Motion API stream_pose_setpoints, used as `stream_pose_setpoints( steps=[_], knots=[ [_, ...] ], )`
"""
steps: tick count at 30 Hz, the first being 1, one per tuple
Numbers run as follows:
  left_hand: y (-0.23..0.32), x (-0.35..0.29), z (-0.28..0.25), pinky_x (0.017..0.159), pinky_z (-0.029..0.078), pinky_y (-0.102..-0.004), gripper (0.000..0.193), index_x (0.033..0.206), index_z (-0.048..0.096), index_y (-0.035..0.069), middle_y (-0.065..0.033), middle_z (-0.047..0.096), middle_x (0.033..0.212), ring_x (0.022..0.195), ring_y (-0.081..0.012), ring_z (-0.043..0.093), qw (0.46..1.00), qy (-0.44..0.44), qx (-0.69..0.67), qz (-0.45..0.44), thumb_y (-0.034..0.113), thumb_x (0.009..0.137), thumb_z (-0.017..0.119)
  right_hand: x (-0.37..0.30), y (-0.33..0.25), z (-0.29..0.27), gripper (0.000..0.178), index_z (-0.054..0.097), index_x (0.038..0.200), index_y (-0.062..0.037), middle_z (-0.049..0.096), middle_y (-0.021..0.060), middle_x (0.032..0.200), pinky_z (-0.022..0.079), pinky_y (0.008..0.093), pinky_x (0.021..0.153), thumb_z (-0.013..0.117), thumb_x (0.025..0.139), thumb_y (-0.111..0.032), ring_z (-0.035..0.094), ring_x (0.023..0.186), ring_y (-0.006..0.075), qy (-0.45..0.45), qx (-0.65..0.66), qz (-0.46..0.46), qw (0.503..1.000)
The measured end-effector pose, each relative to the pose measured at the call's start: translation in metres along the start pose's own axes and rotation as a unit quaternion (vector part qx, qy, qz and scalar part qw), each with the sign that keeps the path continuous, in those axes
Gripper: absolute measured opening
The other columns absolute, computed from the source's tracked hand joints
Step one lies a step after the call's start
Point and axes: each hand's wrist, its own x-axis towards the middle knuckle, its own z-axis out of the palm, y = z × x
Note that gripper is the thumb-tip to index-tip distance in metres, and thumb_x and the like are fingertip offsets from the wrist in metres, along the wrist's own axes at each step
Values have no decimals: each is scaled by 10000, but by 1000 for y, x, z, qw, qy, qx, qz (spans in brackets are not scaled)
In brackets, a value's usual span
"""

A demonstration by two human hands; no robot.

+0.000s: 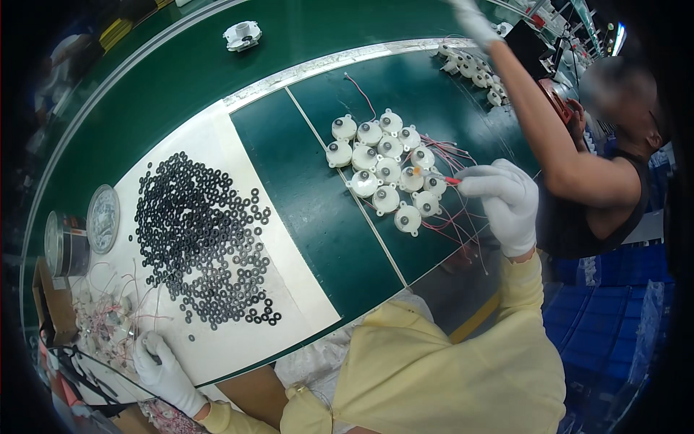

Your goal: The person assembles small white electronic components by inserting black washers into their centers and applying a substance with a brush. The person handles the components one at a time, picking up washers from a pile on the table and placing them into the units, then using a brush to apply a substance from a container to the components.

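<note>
Well-lit table [278,155], glowing lamp [619,37], bowed edges, black corners

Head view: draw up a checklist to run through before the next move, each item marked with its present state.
1. White-gloved right hand has a grip on the slim red-handled tool: ok.
2. Tool's tip touching one of the round white casings with dark hubs: cannot tell; it is over the cluster, but contact is unclear.
3. Casings grouped with hubs facing up: ok.
4. Thin pink and white wires beside the casings free of crossings: not ok; several overlap.
5. Small black rings apart from that cluster: ok; they lie on the white sheet.
6. White-gloved left hand empty: cannot tell.
</note>
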Motion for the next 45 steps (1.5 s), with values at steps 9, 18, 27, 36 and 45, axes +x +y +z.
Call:
stream_pose_setpoints(
  steps=[9,18,27,36,45],
  knots=[
    [8,2,1,779,515,-418,188,1053,674,-27,-176,695,974,839,-332,648,1000,-19,-14,-7,109,927,638,-15,-2,-14,334,750,848,-80,759,94,906,495,328,646,531,647,73,604,658,214,6,-2,35,999],
    [-8,0,7,816,510,-427,211,1046,675,-37,-194,694,989,886,-346,643,1000,8,15,24,147,946,653,-34,-2,-16,335,747,861,-45,756,130,895,512,328,651,512,654,74,628,662,222,66,32,103,992],
    [-11,-1,7,806,512,-418,226,1077,662,-37,-195,691,1021,892,-349,648,999,-3,24,25,147,948,644,-39,5,-7,343,742,864,-42,762,119,898,525,333,668,500,651,72,663,704,223,45,54,104,992],
    [-5,-1,5,792,517,-406,216,1078,663,-34,-198,691,1010,890,-330,653,1000,-2,2,19,143,958,634,-37,1,-18,342,740,850,-42,758,144,904,520,336,651,500,632,67,646,703,231,43,31,94,994],
    [-3,-1,2,761,519,-396,216,1074,664,-31,-182,688,988,832,-324,650,1000,-6,-5,-11,150,960,633,-33,3,-11,362,750,852,-80,768,90,936,495,323,669,506,628,67,597,659,200,14,32,73,997]
  ],
)
